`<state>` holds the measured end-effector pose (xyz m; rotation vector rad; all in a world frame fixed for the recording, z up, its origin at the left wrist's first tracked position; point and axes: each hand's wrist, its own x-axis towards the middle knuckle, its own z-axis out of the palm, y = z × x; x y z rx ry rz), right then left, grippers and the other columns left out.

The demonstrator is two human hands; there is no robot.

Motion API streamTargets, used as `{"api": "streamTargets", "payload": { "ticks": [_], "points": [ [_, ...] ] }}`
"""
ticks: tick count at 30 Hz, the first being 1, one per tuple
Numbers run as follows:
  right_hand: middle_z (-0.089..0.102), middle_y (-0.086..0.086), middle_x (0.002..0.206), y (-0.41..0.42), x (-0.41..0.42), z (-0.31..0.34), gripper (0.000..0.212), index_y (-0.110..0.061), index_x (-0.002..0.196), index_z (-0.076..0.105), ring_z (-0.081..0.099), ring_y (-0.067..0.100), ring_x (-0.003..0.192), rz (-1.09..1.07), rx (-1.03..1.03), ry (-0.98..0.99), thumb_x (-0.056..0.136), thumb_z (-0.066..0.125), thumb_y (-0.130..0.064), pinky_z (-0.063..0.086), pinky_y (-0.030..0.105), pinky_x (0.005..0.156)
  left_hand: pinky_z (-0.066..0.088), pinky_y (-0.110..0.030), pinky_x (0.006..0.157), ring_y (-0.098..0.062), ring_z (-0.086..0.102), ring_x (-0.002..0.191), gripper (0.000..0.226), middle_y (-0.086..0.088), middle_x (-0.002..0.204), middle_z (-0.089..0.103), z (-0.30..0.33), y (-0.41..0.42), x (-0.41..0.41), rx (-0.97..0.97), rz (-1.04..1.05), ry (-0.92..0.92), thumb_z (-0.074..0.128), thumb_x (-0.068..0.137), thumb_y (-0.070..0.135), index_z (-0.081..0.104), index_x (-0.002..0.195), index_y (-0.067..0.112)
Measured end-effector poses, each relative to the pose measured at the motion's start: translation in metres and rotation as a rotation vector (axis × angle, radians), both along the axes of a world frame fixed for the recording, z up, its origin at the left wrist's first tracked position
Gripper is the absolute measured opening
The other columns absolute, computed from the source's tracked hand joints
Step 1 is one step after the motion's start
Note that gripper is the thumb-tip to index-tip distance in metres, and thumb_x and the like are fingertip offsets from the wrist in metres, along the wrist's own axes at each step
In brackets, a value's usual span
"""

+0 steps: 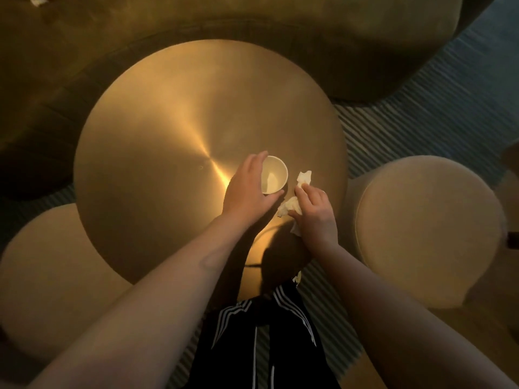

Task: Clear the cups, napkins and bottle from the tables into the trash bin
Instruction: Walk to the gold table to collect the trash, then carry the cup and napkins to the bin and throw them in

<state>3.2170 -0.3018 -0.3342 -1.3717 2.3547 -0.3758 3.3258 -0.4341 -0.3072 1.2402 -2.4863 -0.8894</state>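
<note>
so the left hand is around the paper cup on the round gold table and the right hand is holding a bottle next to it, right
Not quite. The left hand is around the paper cup on the round gold table, but the right hand grips crumpled white napkins, not a bottle. The head view shows no bottle anywhere.

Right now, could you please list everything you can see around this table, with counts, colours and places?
Round table: one, brushed gold, centre.
Paper cup: one, white, upright on the table right of centre, held by the left hand.
Crumpled napkins: white, on the table just right of the cup, under the right hand; count unclear.
Napkin scrap: one, white, top left corner.
Round stools: two, beige, lower left and right of the table.
Striped rug: one, grey-blue, beneath.
Left hand: curled around the cup.
Right hand: gripping the napkins.
</note>
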Motion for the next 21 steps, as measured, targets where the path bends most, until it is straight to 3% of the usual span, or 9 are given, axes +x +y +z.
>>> {"api": "streamTargets", "payload": {
  "ticks": [4, 10, 16, 21],
  "points": [
    [0.061, 0.014, 0.12, -0.005, -0.005, 0.004, 0.042, -0.004, 0.12, 0.06, 0.054, 0.03, 0.111, 0.017, -0.074, -0.002, 0.079, 0.068, -0.002, 0.048, 0.04, 0.092, 0.033, -0.021, 0.095, -0.017, 0.045, 0.12, 0.082, -0.002, 0.132, 0.046, 0.006, 0.007, 0.02, 0.022, 0.028, -0.021, 0.08, 0.069, 0.038, 0.039, 0.137, 0.016],
    [0.057, 0.003, 0.121, 0.017, -0.014, 0.043, 0.038, -0.017, 0.124, 0.056, 0.045, 0.02, 0.111, -0.15, -0.047, -0.062, 0.087, 0.062, -0.019, 0.037, 0.032, 0.093, 0.039, -0.029, 0.094, -0.019, 0.046, 0.119, 0.082, -0.001, 0.133, 0.043, 0.046, 0.017, 0.034, 0.017, -0.01, -0.046, 0.079, 0.071, 0.038, 0.037, 0.138, 0.017],
    [0.058, -0.001, 0.117, 0.101, -0.013, 0.101, 0.031, -0.021, 0.118, 0.059, 0.048, 0.017, 0.106, -0.433, -0.118, 0.02, 0.087, 0.062, -0.02, 0.036, 0.028, 0.086, 0.036, -0.024, 0.087, -0.017, 0.046, 0.114, 0.084, -0.002, 0.132, 0.043, 0.095, 0.054, 0.012, -0.04, -0.216, 0.018, 0.08, 0.07, 0.039, 0.035, 0.139, 0.023],
    [0.059, -0.003, 0.111, 0.184, 0.003, 0.124, 0.029, -0.021, 0.116, 0.061, 0.048, 0.014, 0.102, -0.76, -0.197, -0.005, 0.087, 0.063, -0.022, 0.043, 0.034, 0.089, 0.042, -0.029, 0.09, -0.014, 0.044, 0.114, 0.085, 0.0, 0.135, 0.04, 0.108, 0.126, -0.031, 0.051, -0.486, 0.076, 0.079, 0.071, 0.037, 0.031, 0.14, 0.024]
  ]
}}
